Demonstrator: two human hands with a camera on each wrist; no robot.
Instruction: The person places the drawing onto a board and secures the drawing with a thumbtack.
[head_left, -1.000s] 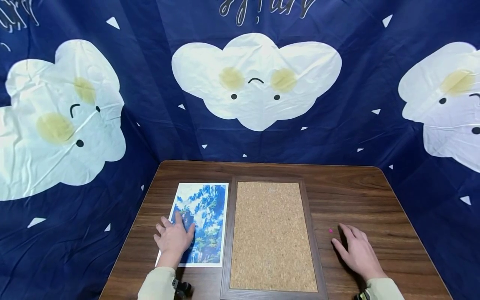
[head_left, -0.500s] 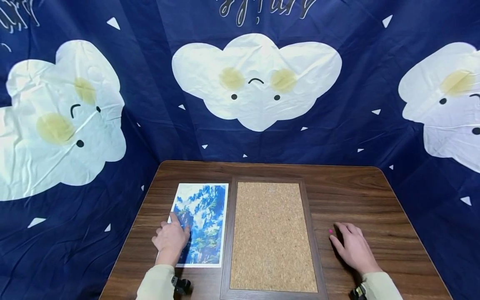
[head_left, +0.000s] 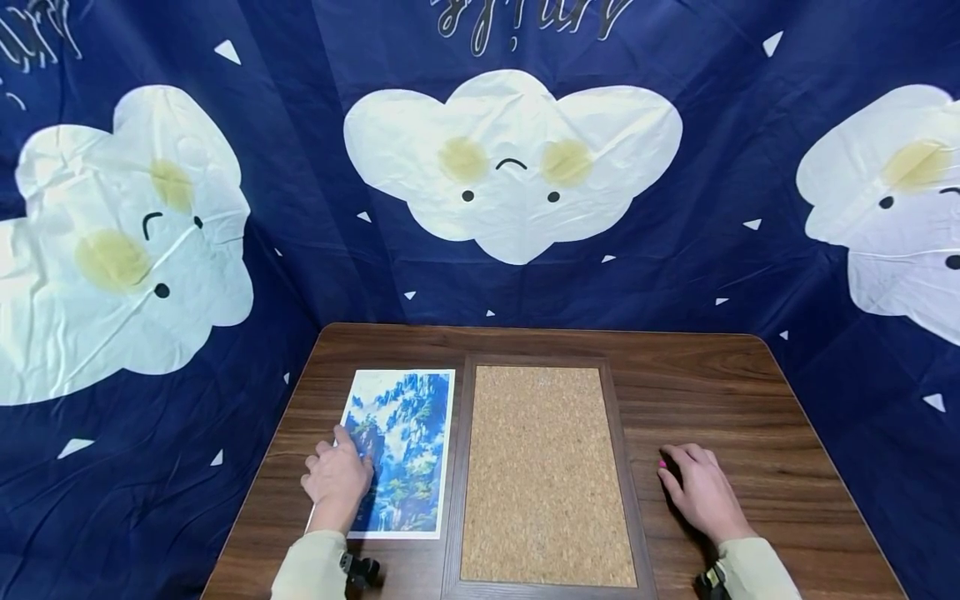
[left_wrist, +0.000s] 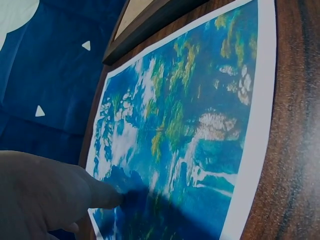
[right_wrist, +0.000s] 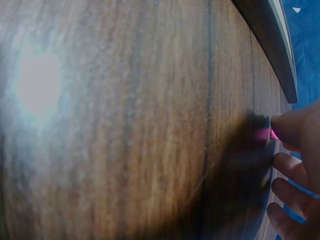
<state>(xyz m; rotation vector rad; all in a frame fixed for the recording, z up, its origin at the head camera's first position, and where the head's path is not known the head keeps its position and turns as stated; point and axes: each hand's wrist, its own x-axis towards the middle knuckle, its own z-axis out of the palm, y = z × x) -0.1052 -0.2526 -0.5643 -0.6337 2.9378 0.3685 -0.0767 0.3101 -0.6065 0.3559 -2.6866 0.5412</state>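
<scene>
At the left of the table lies a white-bordered art print (head_left: 405, 454) of blue mountains and trees. My left hand (head_left: 337, 482) grips its left edge; the thumb (left_wrist: 107, 195) lies on the printed face, while the other fingers are mostly hidden. On the right side of the table, my right hand (head_left: 703, 492) is low over the wood and pinches a small, bright pink object (head_left: 662, 464) between thumb and forefinger. In the right wrist view the thumb mostly covers this pink object (right_wrist: 273, 134), and its kind does not show.
Between the hands lies a brown-framed cork board (head_left: 547, 475), close beside the print. All of it rests on a dark wood table (head_left: 697, 375). A blue curtain (head_left: 292, 192) with white cloud shapes surrounds the back and sides.
My left hand has closed on the print's left edge, and the print has shifted slightly left and nearer. My right hand has moved a little left, its fingers closing on the pink object.
</scene>
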